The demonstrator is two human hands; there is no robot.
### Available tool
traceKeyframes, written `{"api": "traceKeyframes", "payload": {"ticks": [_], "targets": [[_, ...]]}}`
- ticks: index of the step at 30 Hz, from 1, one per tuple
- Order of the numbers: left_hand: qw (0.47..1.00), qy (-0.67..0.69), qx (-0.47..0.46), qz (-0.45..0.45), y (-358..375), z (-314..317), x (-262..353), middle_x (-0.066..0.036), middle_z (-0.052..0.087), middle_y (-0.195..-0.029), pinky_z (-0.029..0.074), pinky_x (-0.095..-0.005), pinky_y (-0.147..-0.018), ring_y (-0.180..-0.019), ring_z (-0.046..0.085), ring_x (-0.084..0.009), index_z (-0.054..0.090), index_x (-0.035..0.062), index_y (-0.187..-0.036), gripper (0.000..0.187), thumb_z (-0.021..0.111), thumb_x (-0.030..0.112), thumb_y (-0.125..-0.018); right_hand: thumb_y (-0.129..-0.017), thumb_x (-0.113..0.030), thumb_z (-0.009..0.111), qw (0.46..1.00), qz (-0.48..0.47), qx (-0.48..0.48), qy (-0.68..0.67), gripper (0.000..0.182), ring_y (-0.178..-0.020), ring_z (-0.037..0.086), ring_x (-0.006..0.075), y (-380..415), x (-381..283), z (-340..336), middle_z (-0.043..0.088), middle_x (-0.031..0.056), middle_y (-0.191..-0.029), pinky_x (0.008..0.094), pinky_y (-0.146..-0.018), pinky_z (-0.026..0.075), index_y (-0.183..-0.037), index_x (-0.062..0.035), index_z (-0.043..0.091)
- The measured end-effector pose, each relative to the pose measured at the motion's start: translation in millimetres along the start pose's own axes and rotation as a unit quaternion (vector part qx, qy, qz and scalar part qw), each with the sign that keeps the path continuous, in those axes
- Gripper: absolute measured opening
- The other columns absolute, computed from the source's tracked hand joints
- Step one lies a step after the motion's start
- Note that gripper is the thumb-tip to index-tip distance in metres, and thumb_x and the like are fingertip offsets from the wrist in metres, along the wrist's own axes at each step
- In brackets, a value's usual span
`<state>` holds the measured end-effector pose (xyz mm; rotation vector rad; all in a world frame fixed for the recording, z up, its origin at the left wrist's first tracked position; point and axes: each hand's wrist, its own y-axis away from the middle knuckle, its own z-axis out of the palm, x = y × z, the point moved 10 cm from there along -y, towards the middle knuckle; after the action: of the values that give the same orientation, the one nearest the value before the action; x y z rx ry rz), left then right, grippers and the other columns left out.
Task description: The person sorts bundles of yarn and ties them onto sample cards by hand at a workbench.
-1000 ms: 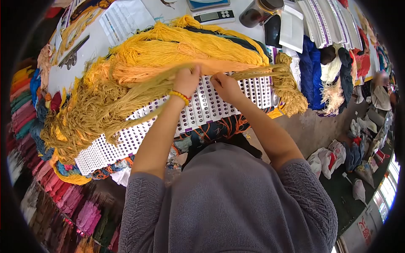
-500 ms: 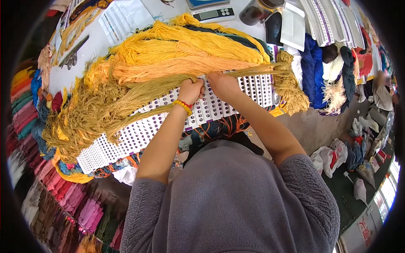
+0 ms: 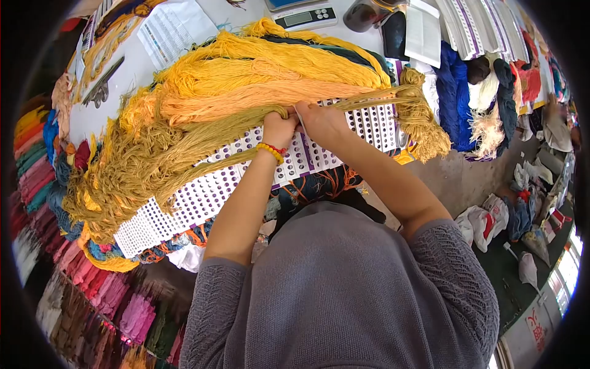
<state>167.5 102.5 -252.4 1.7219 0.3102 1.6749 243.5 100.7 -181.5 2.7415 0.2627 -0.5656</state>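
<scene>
My left hand (image 3: 279, 130), with a yellow-and-red bead bracelet (image 3: 272, 151) at the wrist, is closed on a flat bundle of olive-gold thread (image 3: 233, 126) that fans out to the left. Beside it my right hand (image 3: 322, 125) is closed, its fingertips meeting the left hand's. A white edge like that of the cards stands up between the two hands, pinched in the right fingers. White cards punched with rows of holes (image 3: 212, 192) lie under both hands. Further olive strands (image 3: 369, 96) pass behind the right hand to a hanging skein (image 3: 424, 123).
Peach thread (image 3: 246, 98) and yellow skeins (image 3: 215, 64) lie behind my hands. Further back are a digital scale (image 3: 304, 18), a dark jar (image 3: 364, 15) and a printed sheet (image 3: 175, 32). Scissors (image 3: 103, 85) rest at the left. Blue skeins (image 3: 452, 98) hang at the right.
My right hand has shifted slightly left, against the left hand, and a white edge now stands up between them. The view has tilted slightly.
</scene>
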Motion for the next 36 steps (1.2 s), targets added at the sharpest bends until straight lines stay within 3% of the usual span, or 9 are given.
{"api": "traceKeyframes", "payload": {"ticks": [5,7,12,13,16,23,27,33,36], "targets": [[0.998,0.059,-0.005,0.011,-2.6,2.4,-3.8,-0.006,0.061,-0.070,0.044,-0.0215,-0.052,-0.058,0.056,-0.0107,0.061,-0.0027,-0.084,0.013,0.050,0.004,-0.079,-0.077,-0.022,0.055,0.999,0.032,-0.013,-0.042,0.022,-0.066,0.060,0.0315,-5.1,7.5,8.1,0.060,0.0148,-0.071,0.0398,-0.054,0.048,-0.086,-0.0038,0.046],[0.996,-0.082,0.018,0.023,-3.4,-4.3,-0.5,-0.006,0.060,-0.066,0.044,-0.0234,-0.052,-0.058,0.057,-0.0105,0.061,-0.0010,-0.077,0.013,0.050,0.005,-0.080,-0.078,-0.022,0.054,0.978,0.145,0.007,-0.151,0.021,-0.068,0.060,0.0339,-7.1,35.1,24.2,0.060,0.0153,-0.070,0.0413,-0.057,0.047,-0.085,-0.0044,0.046],[0.917,-0.387,0.066,0.065,11.5,-13.7,44.2,-0.010,0.058,-0.057,0.043,-0.0280,-0.046,-0.048,0.055,-0.0149,0.058,-0.0009,-0.070,0.016,0.052,0.013,-0.076,-0.078,-0.024,0.053,0.959,0.170,0.014,-0.227,0.026,-0.074,0.058,0.0348,9.2,31.0,0.0,0.059,0.0184,-0.078,0.0425,-0.065,0.046,-0.092,-0.0032,0.047],[0.916,-0.365,0.077,0.149,5.8,-29.9,42.2,-0.013,0.060,-0.060,0.046,-0.0335,-0.052,-0.051,0.058,-0.0248,0.058,-0.0001,-0.070,0.023,0.051,0.022,-0.074,-0.078,-0.025,0.053,0.955,0.178,0.016,-0.237,0.028,-0.077,0.058,0.0342,11.7,34.4,1.6,0.059,0.0190,-0.082,0.0424,-0.068,0.045,-0.094,-0.0027,0.047],[0.962,-0.264,0.067,-0.009,12.9,-64.1,31.0,-0.011,0.061,-0.064,0.045,-0.0312,-0.054,-0.055,0.057,-0.0193,0.057,-0.0030,-0.078,0.022,0.055,0.017,-0.070,-0.077,-0.025,0.054,0.953,0.178,0.012,-0.243,0.030,-0.082,0.058,0.0316,13.1,44.0,15.0,0.059,0.0174,-0.086,0.0397,-0.071,0.045,-0.096,-0.0024,0.048],[0.987,-0.153,-0.024,0.031,12.7,-54.9,27.4,-0.008,0.061,-0.066,0.041,-0.0246,-0.049,-0.051,0.050,-0.0084,0.058,-0.0024,-0.082,0.023,0.064,0.017,-0.071,-0.077,-0.022,0.056,0.950,0.157,0.055,-0.263,0.027,-0.069,0.059,0.0286,15.7,46.5,15.8,0.060,0.0154,-0.075,0.0366,-0.062,0.045,-0.096,-0.0043,0.048],[0.987,-0.156,0.017,-0.019,10.5,-55.7,25.5,-0.005,0.061,-0.063,0.040,-0.0238,-0.048,-0.050,0.049,-0.0078,0.060,-0.0010,-0.080,0.023,0.066,0.019,-0.072,-0.076,-0.023,0.057,0.946,0.164,0.047,-0.275,0.027,-0.078,0.058,0.0295,15.6,46.2,17.3,0.059,0.0141,-0.083,0.0369,-0.070,0.045,-0.094,-0.0043,0.049],[0.958,-0.256,0.090,0.096,18.4,-51.9,39.7,-0.002,0.061,-0.064,0.039,-0.0220,-0.048,-0.048,0.049,-0.0088,0.063,0.0029,-0.078,0.019,0.065,0.021,-0.075,-0.077,-0.019,0.058,0.940,0.152,0.092,-0.292,0.025,-0.068,0.059,0.0273,19.8,48.5,16.7,0.059,0.0142,-0.076,0.0352,-0.062,0.045,-0.096,-0.0048,0.050],[0.994,0.100,0.032,0.003,31.9,-40.6,24.8,0.002,0.054,-0.064,0.026,-0.0185,-0.040,-0.044,0.035,-0.0044,0.058,0.0041,-0.078,0.012,0.060,0.016,-0.080,-0.077,-0.018,0.058,0.942,0.144,0.130,-0.275,0.023,-0.069,0.059,0.0276,23.1,46.7,14.3,0.059,0.0139,-0.077,0.0353,-0.062,0.045,-0.095,-0.0053,0.051]]}}
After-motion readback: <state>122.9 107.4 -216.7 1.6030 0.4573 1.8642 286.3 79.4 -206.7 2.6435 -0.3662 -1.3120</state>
